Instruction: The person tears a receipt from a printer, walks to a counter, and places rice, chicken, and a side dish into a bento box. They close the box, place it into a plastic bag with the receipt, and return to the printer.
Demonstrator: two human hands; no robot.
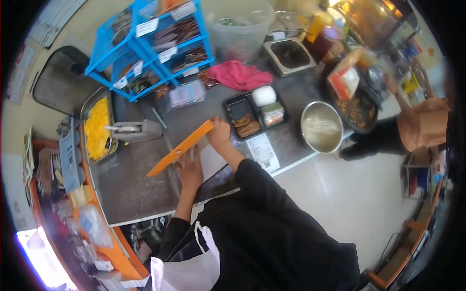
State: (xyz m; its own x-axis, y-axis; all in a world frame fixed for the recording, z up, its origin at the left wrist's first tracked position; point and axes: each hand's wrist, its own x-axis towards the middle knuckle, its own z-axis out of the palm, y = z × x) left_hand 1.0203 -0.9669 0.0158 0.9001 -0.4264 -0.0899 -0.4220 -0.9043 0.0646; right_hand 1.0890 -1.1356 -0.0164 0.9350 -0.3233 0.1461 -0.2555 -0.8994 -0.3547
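Note:
A long orange strip with a small hole lies slantwise over the dark table. My right hand has its fingers closed around the strip's upper right end. Against the strip's lower edge, near its middle, rests my left hand, fingers apart. Under and between the hands is a white sheet. Just beyond my right hand sits a black compartment tray holding brown food strips, a white round item and a small labelled pack. A printed receipt lies below it.
Blue racks stand at the back left, near a pink cloth. A metal bowl and dark pan are on the right, beside another person. At left are a yellow-food tray and a tape dispenser.

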